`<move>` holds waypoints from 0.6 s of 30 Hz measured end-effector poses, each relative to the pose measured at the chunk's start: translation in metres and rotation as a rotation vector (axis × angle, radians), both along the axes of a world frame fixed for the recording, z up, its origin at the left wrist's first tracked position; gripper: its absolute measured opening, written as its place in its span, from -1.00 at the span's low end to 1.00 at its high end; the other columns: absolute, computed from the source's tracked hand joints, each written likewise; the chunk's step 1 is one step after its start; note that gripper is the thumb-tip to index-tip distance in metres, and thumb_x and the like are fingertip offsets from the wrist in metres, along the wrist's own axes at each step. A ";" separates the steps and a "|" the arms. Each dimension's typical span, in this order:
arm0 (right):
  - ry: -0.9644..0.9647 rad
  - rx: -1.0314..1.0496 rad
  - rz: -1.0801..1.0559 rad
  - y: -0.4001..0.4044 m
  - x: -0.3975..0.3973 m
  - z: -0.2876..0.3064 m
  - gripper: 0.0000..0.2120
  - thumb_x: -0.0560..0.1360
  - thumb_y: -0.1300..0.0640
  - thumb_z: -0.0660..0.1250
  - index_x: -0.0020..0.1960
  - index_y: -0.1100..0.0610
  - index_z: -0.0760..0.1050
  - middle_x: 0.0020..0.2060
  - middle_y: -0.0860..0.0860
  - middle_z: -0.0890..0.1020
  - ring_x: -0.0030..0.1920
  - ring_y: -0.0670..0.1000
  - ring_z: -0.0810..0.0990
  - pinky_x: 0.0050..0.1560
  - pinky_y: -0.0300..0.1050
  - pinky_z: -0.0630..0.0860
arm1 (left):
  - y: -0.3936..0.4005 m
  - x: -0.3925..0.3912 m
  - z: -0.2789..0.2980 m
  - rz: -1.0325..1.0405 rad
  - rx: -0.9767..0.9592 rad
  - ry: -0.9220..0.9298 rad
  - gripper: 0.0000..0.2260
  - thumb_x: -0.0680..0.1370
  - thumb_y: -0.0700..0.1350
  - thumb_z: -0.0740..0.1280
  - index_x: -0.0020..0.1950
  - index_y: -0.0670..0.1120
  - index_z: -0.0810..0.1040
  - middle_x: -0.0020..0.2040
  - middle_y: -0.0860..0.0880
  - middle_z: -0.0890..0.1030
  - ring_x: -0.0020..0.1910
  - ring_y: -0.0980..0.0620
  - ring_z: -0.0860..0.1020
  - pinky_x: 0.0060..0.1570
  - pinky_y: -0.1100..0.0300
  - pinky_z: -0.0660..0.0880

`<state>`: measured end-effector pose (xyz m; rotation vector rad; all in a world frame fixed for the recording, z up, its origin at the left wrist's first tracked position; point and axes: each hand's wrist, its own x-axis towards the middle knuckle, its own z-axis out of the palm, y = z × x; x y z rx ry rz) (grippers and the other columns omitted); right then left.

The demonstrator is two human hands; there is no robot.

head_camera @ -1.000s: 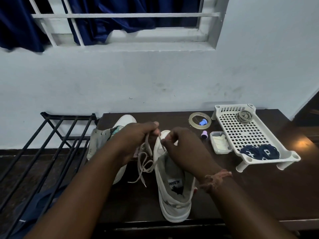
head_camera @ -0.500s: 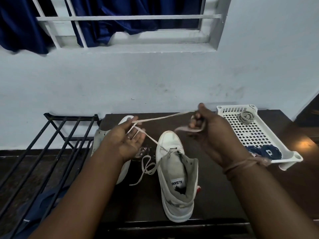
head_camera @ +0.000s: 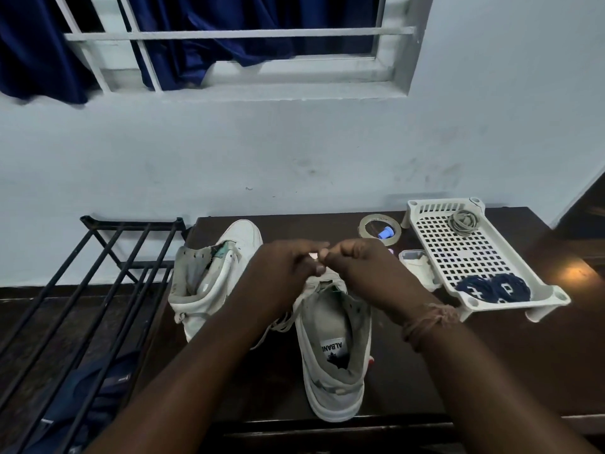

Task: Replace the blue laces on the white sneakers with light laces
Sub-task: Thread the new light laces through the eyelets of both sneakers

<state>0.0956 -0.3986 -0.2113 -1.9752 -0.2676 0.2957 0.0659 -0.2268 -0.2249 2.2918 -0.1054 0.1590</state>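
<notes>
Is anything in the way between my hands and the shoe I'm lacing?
Nothing visible. Both the left hand and right hand already pinch the light lace directly over the near sneaker.

A room in a home is suggested. A barred window [head_camera: 229, 44] hung with dark blue curtains [head_camera: 32, 54] is seen at the top, above a plain painted wall [head_camera: 294, 152]. A black metal shoe rack [head_camera: 98, 273] stands lower left beside a dark wooden tabletop [head_camera: 491, 355].
</notes>
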 end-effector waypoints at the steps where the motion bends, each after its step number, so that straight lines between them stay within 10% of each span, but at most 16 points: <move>1: 0.019 -0.015 -0.005 -0.003 0.001 0.000 -0.75 0.56 -0.02 0.37 -0.16 0.13 0.66 -0.50 -0.09 0.42 -0.46 -0.10 0.35 -0.33 -0.17 0.33 | 0.003 0.001 -0.002 0.063 0.037 -0.034 -0.76 0.52 -0.12 0.44 0.12 0.16 0.71 -0.12 0.23 0.71 -0.08 0.21 0.65 0.01 0.17 0.56; 9: 0.181 -0.028 -0.084 -0.016 0.009 -0.002 -0.79 0.57 0.34 0.24 -0.08 0.24 0.66 -0.40 0.03 0.60 -0.40 -0.01 0.50 -0.44 -0.27 0.47 | 0.021 0.000 -0.007 0.409 0.251 0.035 -0.82 0.56 -0.06 0.36 0.08 0.10 0.72 -0.02 0.10 0.72 0.03 0.02 0.64 0.01 0.13 0.51; 14: 0.069 -0.124 0.019 -0.010 0.005 0.003 -0.66 0.53 0.47 0.14 0.08 0.19 0.61 -0.21 0.10 0.69 -0.38 -0.20 0.60 -0.34 -0.39 0.48 | 0.000 0.002 -0.011 0.069 0.181 -0.034 -0.44 0.46 -0.09 0.33 0.49 -0.01 0.47 0.41 -0.01 0.55 0.44 -0.02 0.43 0.45 0.06 0.31; 18: 0.037 -0.004 -0.049 -0.006 0.002 0.001 -0.88 0.49 0.41 0.35 -0.03 0.24 0.54 -0.22 0.23 0.70 -0.30 0.06 0.70 -0.27 -0.07 0.64 | -0.017 0.002 -0.016 -0.056 0.021 -0.079 -0.58 0.45 -0.07 0.40 0.32 0.11 0.62 0.06 0.15 0.72 0.05 0.20 0.65 0.19 0.12 0.52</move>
